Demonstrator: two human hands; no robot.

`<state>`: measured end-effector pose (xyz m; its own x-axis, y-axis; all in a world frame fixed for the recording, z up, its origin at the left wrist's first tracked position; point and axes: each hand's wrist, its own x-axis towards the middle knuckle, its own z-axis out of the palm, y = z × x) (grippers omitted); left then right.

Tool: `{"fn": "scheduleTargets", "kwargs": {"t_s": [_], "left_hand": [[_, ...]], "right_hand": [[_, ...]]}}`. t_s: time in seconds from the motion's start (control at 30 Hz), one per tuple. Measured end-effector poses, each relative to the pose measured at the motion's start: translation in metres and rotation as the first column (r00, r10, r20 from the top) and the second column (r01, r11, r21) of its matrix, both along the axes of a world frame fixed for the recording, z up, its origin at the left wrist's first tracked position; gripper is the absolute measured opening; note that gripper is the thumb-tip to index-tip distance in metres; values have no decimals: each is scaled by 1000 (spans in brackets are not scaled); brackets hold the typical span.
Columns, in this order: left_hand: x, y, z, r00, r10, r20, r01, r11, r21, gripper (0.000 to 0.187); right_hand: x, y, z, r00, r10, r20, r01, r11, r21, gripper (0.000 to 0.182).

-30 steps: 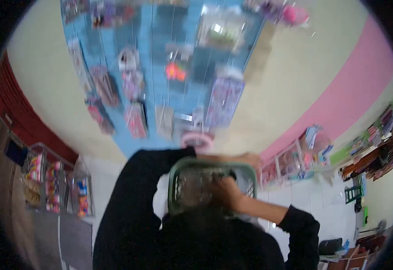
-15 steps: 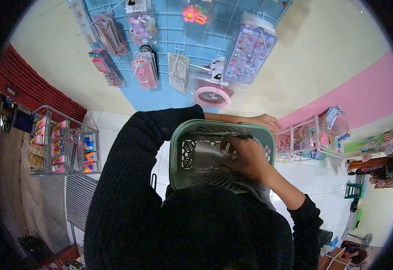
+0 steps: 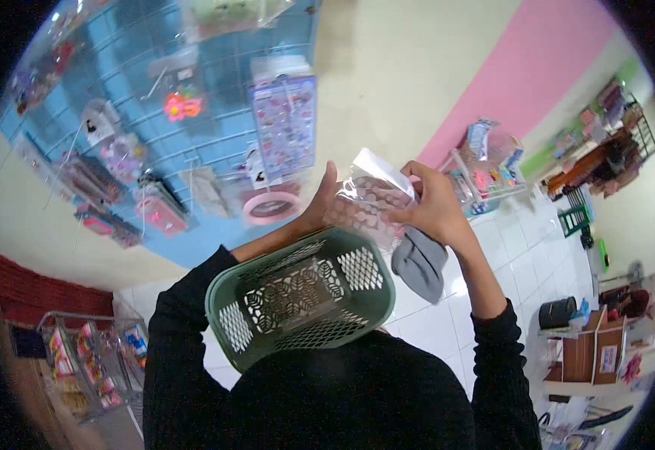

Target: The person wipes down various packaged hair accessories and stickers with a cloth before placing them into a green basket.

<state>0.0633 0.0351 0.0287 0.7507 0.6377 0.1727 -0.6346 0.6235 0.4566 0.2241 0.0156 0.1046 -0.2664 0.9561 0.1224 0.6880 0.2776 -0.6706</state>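
Observation:
My right hand [image 3: 440, 206] is closed on a clear plastic packet [image 3: 372, 199] with pale round dots, its thumb and fingers at the packet's right edge. Just below that hand hangs a folded grey cloth [image 3: 420, 262]. At the packet's left side is my left hand [image 3: 321, 204], one digit stretched upward and the other fingers hidden. A green plastic basket [image 3: 219, 319] with a leaf-patterned openwork bottom sits tilted against my body, my left forearm running along its far side. No goods show inside it.
A blue panel with a wire grid [image 3: 215, 37] carries hanging packaged trinkets, including a pink ring-shaped item [image 3: 271, 208]. White racks with goods [image 3: 485, 176] stand at the right, a metal snack rack [image 3: 91, 360] at the lower left. Cardboard boxes [image 3: 591, 345] are at the far right.
My right hand has come out of the basket and now holds the clear packet to its right. The basket has tilted, and the view has turned so the wall grid sits further left.

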Motion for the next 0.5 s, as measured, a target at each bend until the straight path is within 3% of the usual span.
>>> {"fn": "scheduleTargets", "kwargs": {"t_s": [0.03,0.07,0.1,0.17,0.23,0.27,0.33,0.4,0.47,0.5], "left_hand": [[3,3,0,1000,-17,1,17,1000,9,66],[5,5,-1,971,133,-199,-71,954,290,52],[6,9,-4,883,327,-336,-93,824,559,40],[3,17,-14,848,398,-349,-125,790,600,36],[3,19,-15,805,496,-327,-178,727,663,35],[4,17,-17,804,498,-325,-180,725,665,35],[8,12,-13,841,416,-347,-192,828,526,39],[16,16,-22,870,366,-329,-177,856,485,42],[23,16,-23,868,493,-54,-406,770,492,42],[13,13,-20,842,500,-203,-294,740,605,40]], "right_hand": [[5,4,0,1000,-15,-5,15,1000,-18,36],[7,5,1,1000,-26,-6,26,1000,-10,36],[9,7,0,1000,-28,3,28,998,63,35],[12,11,2,1000,-30,8,29,990,137,35],[16,17,7,962,-238,-135,273,848,454,28],[13,18,8,962,-235,-135,271,847,456,28],[-5,19,8,843,-231,-486,441,813,379,18],[-45,13,-21,931,-100,-351,271,834,480,14],[-55,23,-41,985,-110,-136,174,714,678,15],[-50,28,-43,985,-112,-134,173,709,683,15]]}}
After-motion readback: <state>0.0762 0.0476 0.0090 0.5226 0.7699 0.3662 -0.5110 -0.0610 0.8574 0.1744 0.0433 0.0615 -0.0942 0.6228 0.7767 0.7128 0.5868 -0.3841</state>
